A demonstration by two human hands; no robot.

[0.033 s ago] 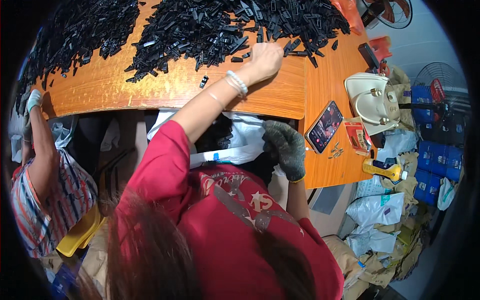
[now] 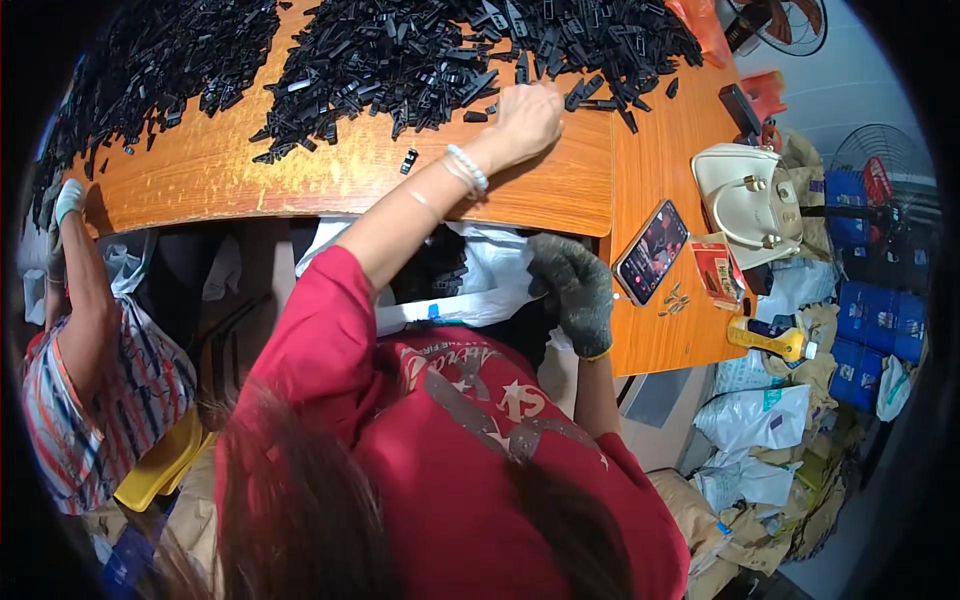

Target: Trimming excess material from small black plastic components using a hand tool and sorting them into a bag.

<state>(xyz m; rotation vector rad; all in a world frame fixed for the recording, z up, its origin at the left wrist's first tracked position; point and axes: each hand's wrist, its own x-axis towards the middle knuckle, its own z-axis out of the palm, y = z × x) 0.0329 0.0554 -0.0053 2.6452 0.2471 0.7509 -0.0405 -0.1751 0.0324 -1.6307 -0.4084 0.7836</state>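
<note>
My left hand [image 2: 527, 122], bare and with a pale beaded bracelet, rests on the tabletop at the near edge of a heap of small black plastic pieces [image 2: 390, 75]. Its fingers are curled under, so whatever they hold is hidden. A single black piece [image 2: 409, 161] lies apart, left of my wrist. Below the table edge, my right hand [image 2: 573, 295] wears a dark grey knitted glove. Its bent fingers close at the rim of a white plastic bag [image 2: 497, 270]. More black pieces show inside the bag, in front of my body.
A phone [image 2: 651, 253], a red box [image 2: 717, 272], a cream handbag [image 2: 735, 185] and a yellow bottle [image 2: 768, 338] occupy the table's right side. At left, a co-worker's gloved hand [image 2: 69, 200] is by another black heap [image 2: 150, 80]. Filled sacks [image 2: 752, 418] stand right.
My left hand has shifted very slightly left and its wrist has turned a little. The gloved right hand stays at the bag with hardly any movement.
</note>
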